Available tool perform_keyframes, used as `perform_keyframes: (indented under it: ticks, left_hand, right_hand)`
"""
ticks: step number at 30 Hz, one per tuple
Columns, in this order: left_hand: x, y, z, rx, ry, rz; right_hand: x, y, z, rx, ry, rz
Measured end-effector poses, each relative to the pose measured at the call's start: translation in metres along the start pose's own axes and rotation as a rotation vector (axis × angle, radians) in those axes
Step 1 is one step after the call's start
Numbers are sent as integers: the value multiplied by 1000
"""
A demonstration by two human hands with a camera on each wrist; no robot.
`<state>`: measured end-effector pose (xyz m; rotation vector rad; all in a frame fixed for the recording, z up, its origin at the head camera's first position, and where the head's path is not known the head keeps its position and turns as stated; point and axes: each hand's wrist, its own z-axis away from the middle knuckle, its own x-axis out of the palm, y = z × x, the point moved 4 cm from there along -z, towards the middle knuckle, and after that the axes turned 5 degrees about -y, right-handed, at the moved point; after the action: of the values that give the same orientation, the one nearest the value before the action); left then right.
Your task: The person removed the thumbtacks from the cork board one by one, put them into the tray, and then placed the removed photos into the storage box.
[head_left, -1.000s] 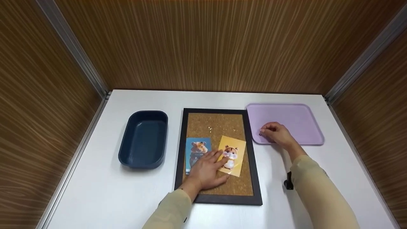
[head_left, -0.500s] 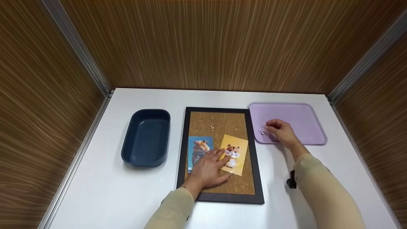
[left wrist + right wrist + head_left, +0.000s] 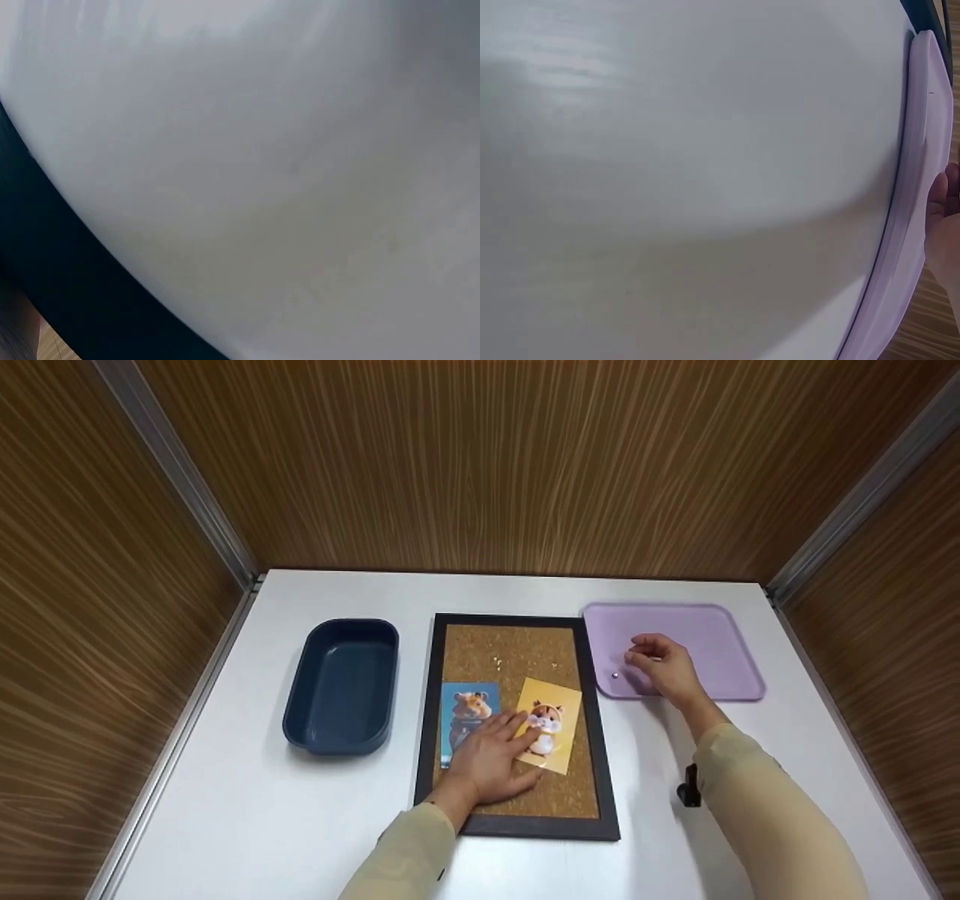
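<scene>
My left hand (image 3: 491, 765) lies palm down with fingers spread over two hamster pictures on a framed cork board (image 3: 525, 649). Its fingertips overlap the yellow picture (image 3: 551, 705); the hand hides the lower right of the blue picture (image 3: 470, 705). Over the front left of the purple tray (image 3: 697, 645), my right hand (image 3: 666, 667) has its thumb and fingers bent towards each other. I cannot tell whether anything small is between its fingertips. Just left of them, a tiny shiny metallic piece (image 3: 615, 676) lies on the tray. In the right wrist view, part of the right hand (image 3: 943, 217) shows at the tray's rim.
Several tiny gold-coloured pieces (image 3: 496, 663) are on the upper cork. The dark blue bin (image 3: 341, 690) stands left of the board on the white table (image 3: 225, 810). Wood-grain panels (image 3: 480, 472) enclose the back and both sides. The left wrist view shows mostly white tabletop.
My right hand has drawn up and slightly right from the tiny metallic piece, which now shows apart from the fingers on the tray. The left hand has stayed in place.
</scene>
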<state>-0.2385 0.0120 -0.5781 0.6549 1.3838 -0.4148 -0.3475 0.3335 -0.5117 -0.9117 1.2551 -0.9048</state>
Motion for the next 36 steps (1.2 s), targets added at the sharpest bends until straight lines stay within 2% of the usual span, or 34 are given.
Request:
perform_keyframes:
  ticks: [11,22,27,36]
  left_hand:
    - [-1,0,1,1,17,6]
    - [-1,1,1,-9,2,23]
    - [-2,1,1,-7,5,26]
    - [-1,0,0,-14,0,24]
  right_hand:
    - [11,9,-7,-91,31,-86]
    - [33,-27,12,-147,25,2]
    - [42,-32,17,-170,28,39]
    - [55,-38,25,-187,7,41]
